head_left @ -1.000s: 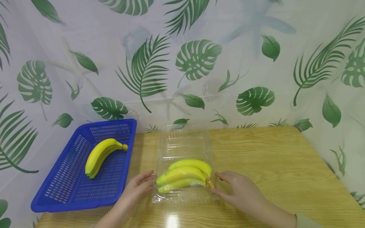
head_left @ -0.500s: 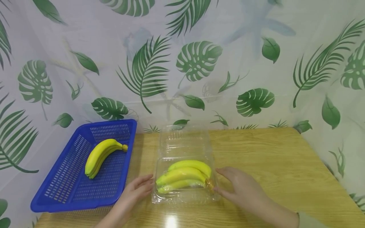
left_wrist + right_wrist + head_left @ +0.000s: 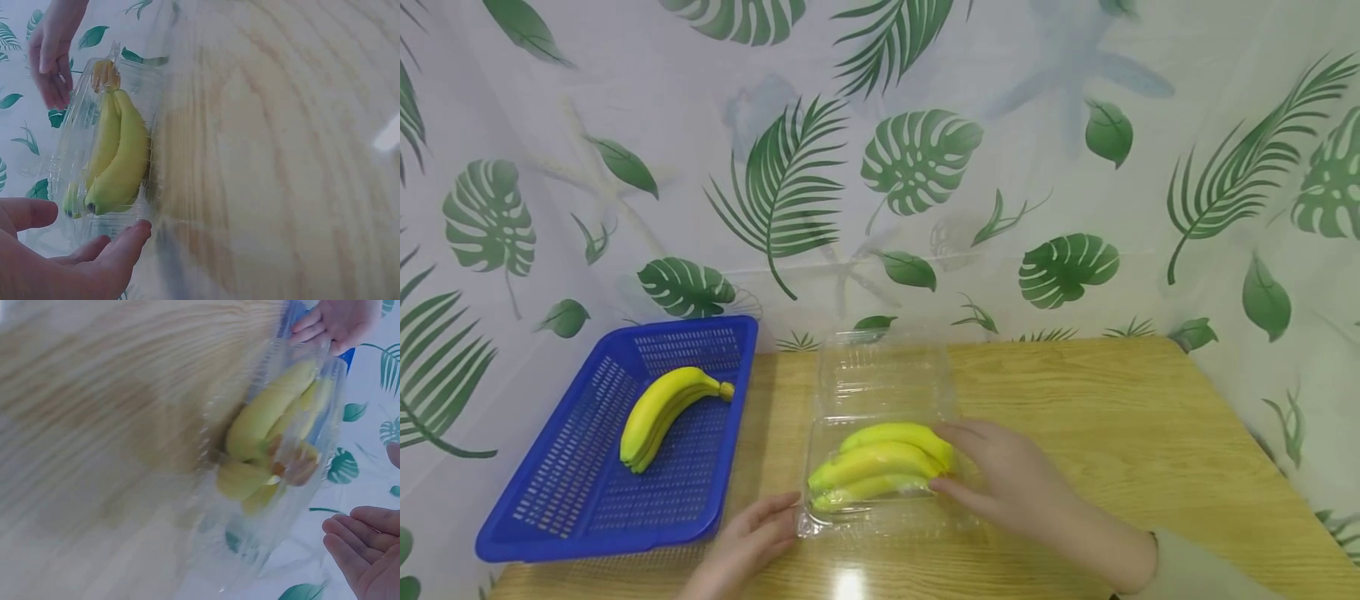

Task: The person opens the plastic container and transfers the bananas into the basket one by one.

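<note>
A bunch of yellow bananas (image 3: 880,463) lies in the front half of a clear plastic clamshell box (image 3: 887,518). The box's other half, the lid (image 3: 883,375), lies folded back toward the wall. Beside the box's front left corner is my left hand (image 3: 752,537), fingers extended, holding nothing; the left wrist view shows its thumb (image 3: 28,214) spread from the fingers. Over the box's right side reaches my right hand (image 3: 1007,475), covering the stem in the head view. Its fingers are straight and apart from the bananas in the right wrist view.
At left stands a blue plastic basket (image 3: 718,500) with perforated sides. Inside it lies another bunch of bananas (image 3: 666,417). The wooden table (image 3: 1075,392) meets a leaf-patterned cloth (image 3: 820,167) at the back and sides.
My right hand has moved left from the box's right edge to over the stem end. My left hand has slid slightly down, toward the box's front corner. The box and bananas stay in place.
</note>
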Tool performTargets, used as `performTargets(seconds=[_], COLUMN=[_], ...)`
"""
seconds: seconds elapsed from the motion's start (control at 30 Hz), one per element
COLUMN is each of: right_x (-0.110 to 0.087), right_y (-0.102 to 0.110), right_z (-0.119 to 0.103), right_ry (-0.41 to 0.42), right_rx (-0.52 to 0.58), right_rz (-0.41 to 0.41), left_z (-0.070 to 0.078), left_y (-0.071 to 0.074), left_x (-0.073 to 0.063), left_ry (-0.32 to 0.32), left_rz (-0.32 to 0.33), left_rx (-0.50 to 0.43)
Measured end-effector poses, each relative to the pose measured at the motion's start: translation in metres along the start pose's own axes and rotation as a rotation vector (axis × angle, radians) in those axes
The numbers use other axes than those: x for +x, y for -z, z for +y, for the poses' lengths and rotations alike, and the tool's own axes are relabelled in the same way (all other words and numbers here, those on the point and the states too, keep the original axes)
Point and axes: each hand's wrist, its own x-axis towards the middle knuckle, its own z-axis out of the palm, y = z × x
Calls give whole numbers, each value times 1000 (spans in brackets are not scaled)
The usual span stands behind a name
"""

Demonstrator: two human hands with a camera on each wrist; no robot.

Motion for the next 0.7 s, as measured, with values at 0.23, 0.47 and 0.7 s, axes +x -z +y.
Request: performTargets(seconds=[0.23, 0.47, 0.7], right_x=[19, 33, 41], right_y=[-3, -10, -21], right_z=[-16, -35, -54], right_ry=[110, 174, 204], right_rx=[-5, 20, 57], right_rz=[19, 4, -22], left_z=[-8, -11, -12], left_y=[6, 3, 2], left_x=[-7, -11, -8], left_ry=[34, 72, 82], left_rz=[-75, -103, -141], left_rx=[-81, -184, -210])
